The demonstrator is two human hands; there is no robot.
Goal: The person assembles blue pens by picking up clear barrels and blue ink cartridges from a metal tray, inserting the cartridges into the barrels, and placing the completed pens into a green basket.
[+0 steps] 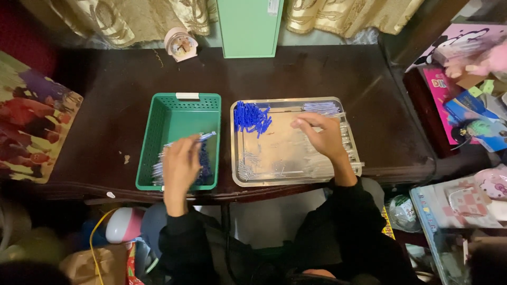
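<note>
**Clerk:** Item one, left hand. Fingers?

**Operator:** From my screen, the left hand (181, 160) lies palm down with fingers held together and slightly curled over a loose bundle of slim clear plastic tubes (179, 145). I see tube ends sticking out past the fingertips, up and to the right, and more beside the wrist on the left. Whether the fingers pinch a tube or only rest on them, I cannot tell. The forearm, in a black sleeve (185, 232), runs straight up from the lower edge.

**Clerk:** Container?

**Operator:** A green perforated plastic basket (158, 113), rectangular, on the dark wooden table (317, 68). The tubes lie across its lower half, with dark blue pieces under the hand.

**Clerk:** Item two, right hand.

**Operator:** The right hand (323, 136) is bent at the wrist, knuckles up, fingers drawn together towards the thumb at the left-pointing tips. It looks like a pinch, but anything held is too small for me to see. The arm comes in diagonally from lower right.

**Clerk:** Under it?

**Operator:** A shallow rectangular stainless steel tray (248, 179), just beside the basket. A heap of small blue plastic caps (251, 117) sits in its upper left corner, near the fingertips; clear tubes (323, 108) lie along the top and right edges; small metal pieces (247, 168) are scattered lower left.
</note>
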